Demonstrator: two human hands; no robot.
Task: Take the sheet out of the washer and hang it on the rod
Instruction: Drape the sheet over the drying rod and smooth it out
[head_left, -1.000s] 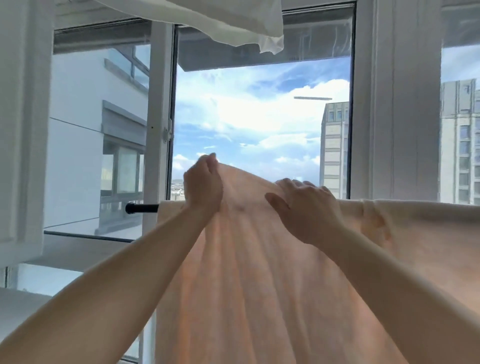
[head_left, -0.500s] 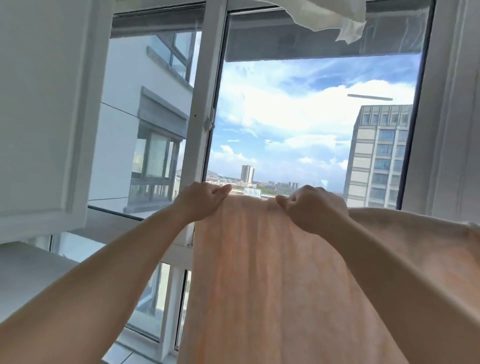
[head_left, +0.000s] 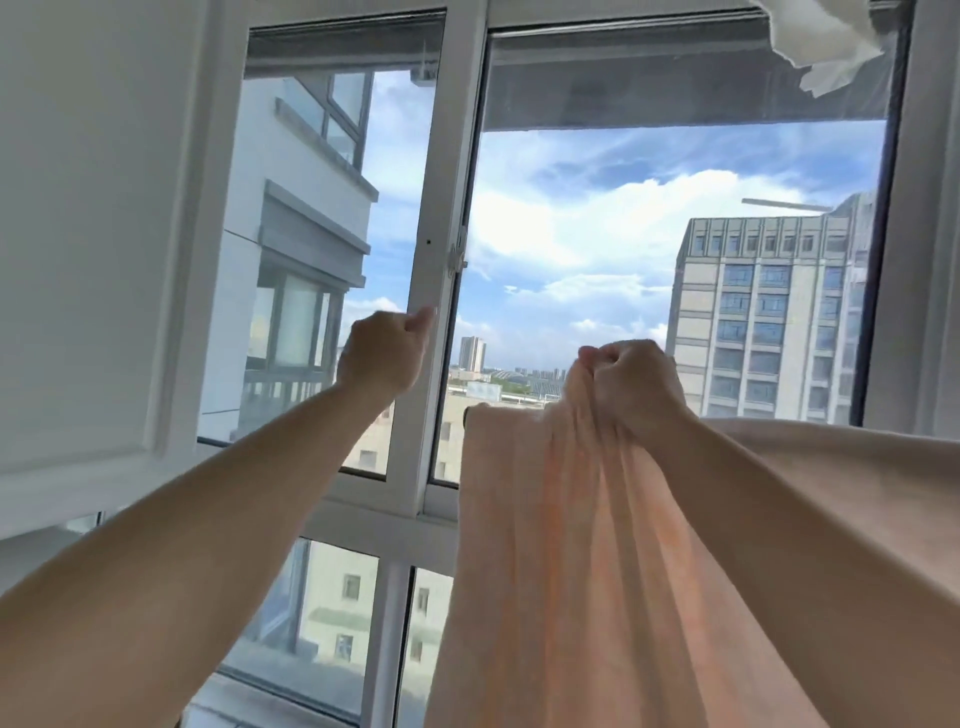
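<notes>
The peach sheet (head_left: 561, 571) hangs in folds in front of the window and stretches off to the right edge. My right hand (head_left: 631, 384) grips a bunched fold at its top edge and lifts it a little. Off to the left, my left hand (head_left: 382, 356) is raised clear of the sheet with its fingers curled into a fist around nothing. The sheet hides the rod, so I cannot make it out.
A white window frame (head_left: 441, 249) with a latch stands right behind my hands, with glass and tall buildings beyond. A white cabinet door (head_left: 78, 260) fills the left side. Another white cloth (head_left: 831, 57) hangs at the top right.
My left hand has let go of the sheet's top edge and moved left, away from it. My right hand has gathered the top edge into a bunch and raised it.
</notes>
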